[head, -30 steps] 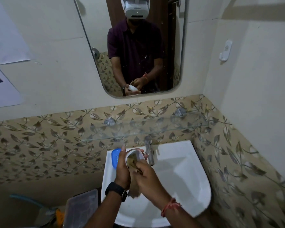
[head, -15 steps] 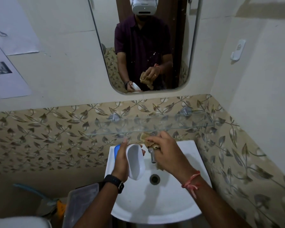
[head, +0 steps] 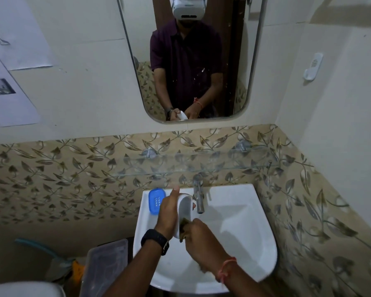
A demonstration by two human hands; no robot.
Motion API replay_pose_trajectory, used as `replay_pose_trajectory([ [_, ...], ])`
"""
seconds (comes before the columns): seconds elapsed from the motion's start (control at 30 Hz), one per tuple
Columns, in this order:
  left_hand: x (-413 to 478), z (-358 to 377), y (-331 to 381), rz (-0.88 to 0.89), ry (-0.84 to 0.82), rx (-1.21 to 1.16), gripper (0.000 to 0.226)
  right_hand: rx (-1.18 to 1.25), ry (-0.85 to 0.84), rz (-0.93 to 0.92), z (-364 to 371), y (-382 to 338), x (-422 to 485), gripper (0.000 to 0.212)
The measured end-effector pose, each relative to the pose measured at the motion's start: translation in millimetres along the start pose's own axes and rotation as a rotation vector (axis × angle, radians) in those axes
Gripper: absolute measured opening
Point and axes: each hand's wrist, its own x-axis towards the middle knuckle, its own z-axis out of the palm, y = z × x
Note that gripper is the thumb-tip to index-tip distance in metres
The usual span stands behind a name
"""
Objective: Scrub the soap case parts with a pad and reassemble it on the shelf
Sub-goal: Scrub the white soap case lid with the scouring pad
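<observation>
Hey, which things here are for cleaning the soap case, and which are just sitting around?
For the job: white case part in left hand; scrub pad in right hand; blue case part on sink rim; glass shelf.
Just around: mirror; wall hook; wall papers; plastic container.

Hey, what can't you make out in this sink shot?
Head view:
scrub pad: mostly buried in the right hand.
white case part: outer side covered by the left hand.
wall papers: cut by left edge, print too small.
tap: running or not, unclear.
</observation>
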Motion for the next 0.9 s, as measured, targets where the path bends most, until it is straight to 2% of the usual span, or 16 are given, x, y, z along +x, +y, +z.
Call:
replay_pose_trajectory([
  [0.1,0.2,-5.4,-1.3,-0.025,-0.033,-0.125,0.074,0.480,-0.123,0.183,-18.2,-5.4,1.0,0.027],
  [0.23,13.0,-22.0,0.6,-0.179,-0.116,-0.420,0.081,1.396,-0.195,0.382,-42.1,-4.5,-11.3,0.030],
  [0.3,17.8,-29.2,1.8,-0.255,-0.116,-0.574,0.080,1.684,-0.089,0.447,-53.1,1.9,-15.7,0.031],
  [0.37,18.4,-35.7,0.7,-0.257,-0.139,-0.618,0.080,1.786,0.091,0.425,-66.3,4.4,-15.6,0.028],
  [0.47,15.8,-36.7,-2.8,-0.238,-0.130,-0.599,0.076,1.581,0.167,0.358,-75.3,-10.6,-7.2,0.021],
  [0.57,16.3,-30.7,-6.8,-0.168,-0.058,-0.508,0.074,1.093,0.117,0.292,-64.5,-42.1,5.8,0.015],
  [0.7,11.2,-24.3,-2.4,-0.117,-0.046,-0.468,0.071,0.504,0.169,0.156,-38.5,-80.2,21.1,0.029],
  [0.8,9.5,-22.4,1.0,-0.113,-0.093,-0.461,0.077,0.347,0.210,0.068,-31.4,-96.1,23.0,0.038],
  [0.83,9.4,-24.8,0.5,-0.125,-0.109,-0.470,0.081,0.325,0.164,0.029,-34.5,-97.1,21.5,0.040],
  [0.9,11.3,-32.1,1.7,-0.165,-0.128,-0.504,0.085,0.270,-0.043,-0.009,-50.4,-93.8,17.5,0.042],
])
